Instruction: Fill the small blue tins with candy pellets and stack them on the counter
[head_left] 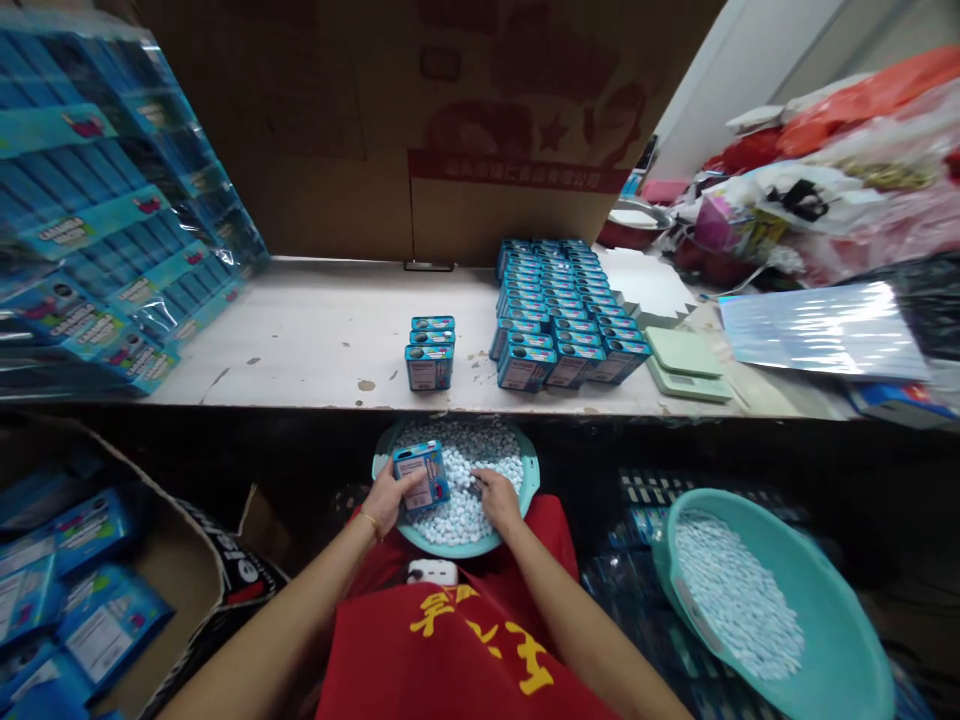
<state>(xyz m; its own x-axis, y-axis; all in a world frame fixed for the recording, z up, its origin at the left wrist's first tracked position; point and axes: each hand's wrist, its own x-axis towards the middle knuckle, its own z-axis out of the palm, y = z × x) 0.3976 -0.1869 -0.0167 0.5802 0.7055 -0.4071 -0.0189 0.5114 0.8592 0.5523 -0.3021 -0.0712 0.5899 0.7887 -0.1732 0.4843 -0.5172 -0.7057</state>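
Observation:
My left hand (pixel 388 497) grips a small blue tin (pixel 421 475) with printed sides, its thumb across the front. The tin is tilted over a turquoise basin (pixel 530 478) on my lap. Small white and pale blue candies (pixel 461 522) fill much of that basin. Over the right part of the candies, my right hand (pixel 496 497) has its fingers closed together. A small greyish thing shows at its fingertips, too small to name. On the shelf just ahead stands a short row of similar blue tins (pixel 430 368).
Many blue tins (pixel 555 300) stand in rows on the white shelf (pixel 322 340), beside a pale green scale (pixel 686 362). Wrapped blue packs (pixel 97 220) are stacked at left, above an open carton (pixel 191 600). A second turquoise basin (pixel 832 620) with candies sits at right. A large cardboard box (pixel 337 130) stands behind.

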